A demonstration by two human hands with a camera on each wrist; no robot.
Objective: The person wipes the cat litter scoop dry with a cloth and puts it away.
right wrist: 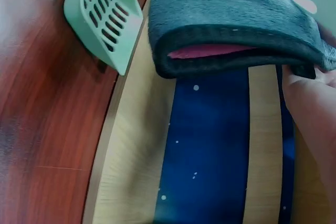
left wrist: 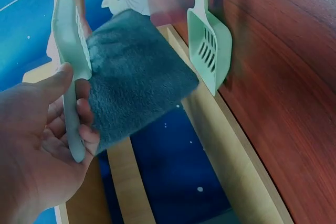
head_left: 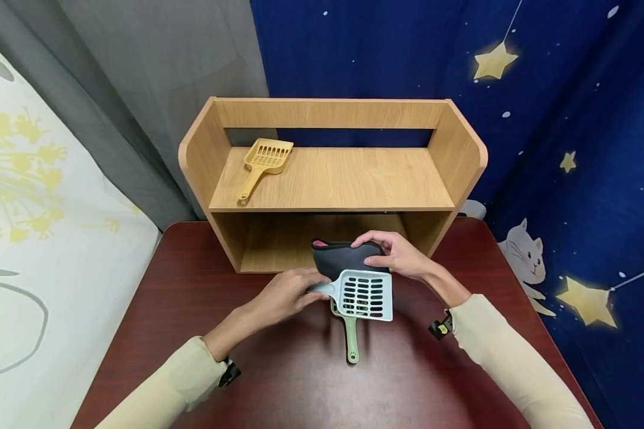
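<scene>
My left hand [head_left: 287,296] grips the handle of a pale blue-grey litter scoop [head_left: 338,290], its slotted head pointing right. A dark grey, fuzzy folded cloth or pouch [head_left: 340,258] with a black edge hangs just behind the scoop. My right hand [head_left: 402,256] pinches it at its right end; pink lining shows in its opening in the right wrist view. Whether my left fingers touch the cloth I cannot tell. Below, a green litter scoop [head_left: 351,339] lies on the table, its head partly hidden by the blue-grey scoop.
A two-level wooden shelf [head_left: 343,179] stands at the back of the dark red table [head_left: 220,369]. On its upper level, at the left, lies a yellow litter scoop [head_left: 254,176]. Curtains [head_left: 365,53] hang behind.
</scene>
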